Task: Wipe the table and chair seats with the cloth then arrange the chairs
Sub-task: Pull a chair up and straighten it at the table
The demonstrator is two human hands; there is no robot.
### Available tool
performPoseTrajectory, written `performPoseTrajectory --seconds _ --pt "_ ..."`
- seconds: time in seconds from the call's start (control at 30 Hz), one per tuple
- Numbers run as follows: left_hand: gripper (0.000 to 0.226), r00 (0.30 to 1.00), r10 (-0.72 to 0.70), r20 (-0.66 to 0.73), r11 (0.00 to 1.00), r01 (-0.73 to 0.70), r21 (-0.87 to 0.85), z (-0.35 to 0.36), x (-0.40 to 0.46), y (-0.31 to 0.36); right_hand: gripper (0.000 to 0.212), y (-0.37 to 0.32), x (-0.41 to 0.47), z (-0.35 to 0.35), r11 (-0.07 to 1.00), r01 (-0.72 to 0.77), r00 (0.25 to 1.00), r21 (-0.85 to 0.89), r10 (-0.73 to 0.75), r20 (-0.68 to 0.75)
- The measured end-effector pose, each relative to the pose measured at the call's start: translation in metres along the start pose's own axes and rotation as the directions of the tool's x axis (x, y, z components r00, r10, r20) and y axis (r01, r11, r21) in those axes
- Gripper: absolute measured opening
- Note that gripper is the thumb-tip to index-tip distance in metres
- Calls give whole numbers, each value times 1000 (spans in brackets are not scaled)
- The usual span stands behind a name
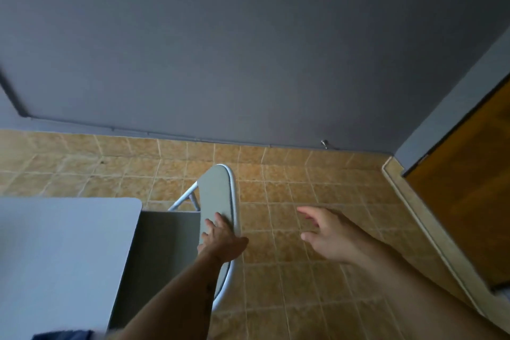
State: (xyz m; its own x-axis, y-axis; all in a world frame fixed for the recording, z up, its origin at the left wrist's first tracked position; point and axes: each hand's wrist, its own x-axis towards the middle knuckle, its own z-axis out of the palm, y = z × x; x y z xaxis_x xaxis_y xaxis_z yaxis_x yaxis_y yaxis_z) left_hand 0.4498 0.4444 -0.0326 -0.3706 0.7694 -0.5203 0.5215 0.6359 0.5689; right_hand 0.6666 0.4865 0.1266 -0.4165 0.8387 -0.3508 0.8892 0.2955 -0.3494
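A grey folding chair with a white metal frame stands against the right edge of the pale table. Its seat reaches under the table edge and its backrest faces me edge-on. My left hand grips the top of the backrest, fingers over the grey pad. My right hand hovers over the tiled floor to the right of the chair, fingers spread, holding nothing. A dark blue cloth shows at the bottom edge on the table.
A grey wall runs close behind the chair, with a small door stop at its base. A wooden door stands at the right. Orange-brown floor tiles lie to the right of the chair.
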Motion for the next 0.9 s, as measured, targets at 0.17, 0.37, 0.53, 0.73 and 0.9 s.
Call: performPoseTrajectory --seconds 0.17,0.37,0.53,0.73,0.9 --pt "113 997 -44 71 988 54 -144 3 26 -1 62 -5 69 -11 990 90 984 -108 -71 166" --pt "116 997 -13 76 994 21 -103 0 29 -6 63 -35 140 -8 928 285 932 -240 -210 295" --pt "107 993 -115 -15 980 111 -164 5 24 -1 65 -62 197 19 778 550 801 -304 -387 457" --pt "88 940 -321 -116 910 272 -314 15 -5 20 73 -57 256 38 534 776 612 -336 -506 608" --pt "70 813 -513 -275 834 396 -385 41 -39 44 70 -53 296 40 220 869 477 -443 -612 631"
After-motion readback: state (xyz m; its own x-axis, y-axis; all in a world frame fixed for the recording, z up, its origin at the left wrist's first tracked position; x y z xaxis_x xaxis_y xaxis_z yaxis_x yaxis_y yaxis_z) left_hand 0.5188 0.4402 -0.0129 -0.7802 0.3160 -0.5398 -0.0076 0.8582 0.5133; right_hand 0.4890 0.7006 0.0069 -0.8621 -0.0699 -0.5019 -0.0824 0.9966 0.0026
